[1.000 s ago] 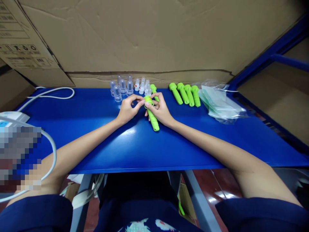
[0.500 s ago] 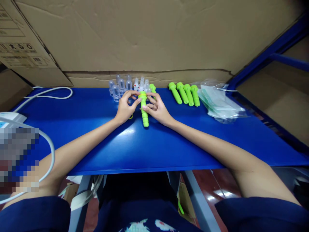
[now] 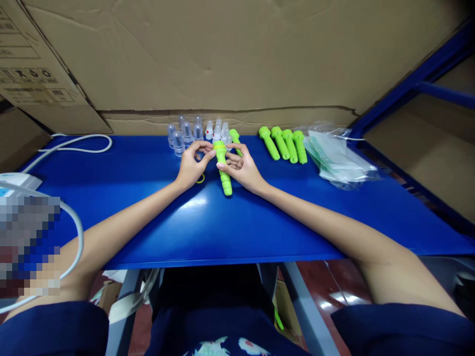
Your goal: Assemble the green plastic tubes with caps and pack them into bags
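Note:
Between my hands is a lime-green, torch-shaped handle (image 3: 224,180) with a wide head and a ribbed lower end that points toward me. My left hand (image 3: 193,163) pinches the yellowish rim of its head with thumb and forefinger. From the other side, my right hand (image 3: 243,169) grips the same handle, thumb against the shaft and fingertips up by the head. A thin yellow ring (image 3: 200,178) lies on the table beside my left hand, partly covered by it. Just behind my right fingers lies another green handle (image 3: 234,134), partly hidden.
Several clear plastic caps (image 3: 178,143) stand at the back, beside smaller white-based clear pieces (image 3: 218,129). Several green handles (image 3: 288,143) lie in a row to the right, next to plastic bags (image 3: 339,158). A white cable (image 3: 79,148) loops across the blue table (image 3: 222,232) at left.
The handle's lower end has swung slightly to the right while its head stays between my fingers. More of the yellow ring shows beside my left hand.

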Available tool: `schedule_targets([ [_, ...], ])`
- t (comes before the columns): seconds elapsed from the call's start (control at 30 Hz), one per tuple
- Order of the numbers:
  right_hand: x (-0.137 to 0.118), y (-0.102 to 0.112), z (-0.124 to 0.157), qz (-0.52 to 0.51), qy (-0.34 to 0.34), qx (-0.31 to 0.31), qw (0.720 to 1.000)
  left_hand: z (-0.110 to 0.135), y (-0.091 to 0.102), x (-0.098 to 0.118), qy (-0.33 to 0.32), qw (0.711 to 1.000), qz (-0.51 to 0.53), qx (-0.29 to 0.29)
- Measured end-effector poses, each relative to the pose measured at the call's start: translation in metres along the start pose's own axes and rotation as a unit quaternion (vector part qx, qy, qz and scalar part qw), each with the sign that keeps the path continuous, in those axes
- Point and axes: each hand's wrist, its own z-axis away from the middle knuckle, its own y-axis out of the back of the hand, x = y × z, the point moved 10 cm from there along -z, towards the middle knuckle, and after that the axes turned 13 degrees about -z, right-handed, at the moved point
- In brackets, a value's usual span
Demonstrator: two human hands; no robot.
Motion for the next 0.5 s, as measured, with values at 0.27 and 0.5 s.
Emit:
schedule_targets([
  [0.27, -0.005, 0.005, 0.000, 0.053, 0.017, 0.023, 0.998, 0.001, -0.004, -0.005, 0.008, 1.000, -0.007, -0.003],
  [0.5, -0.012, 0.003, 0.004, 0.069, 0.044, 0.037, 0.996, 0.001, -0.005, -0.004, 0.008, 1.000, -0.007, -0.004],
])
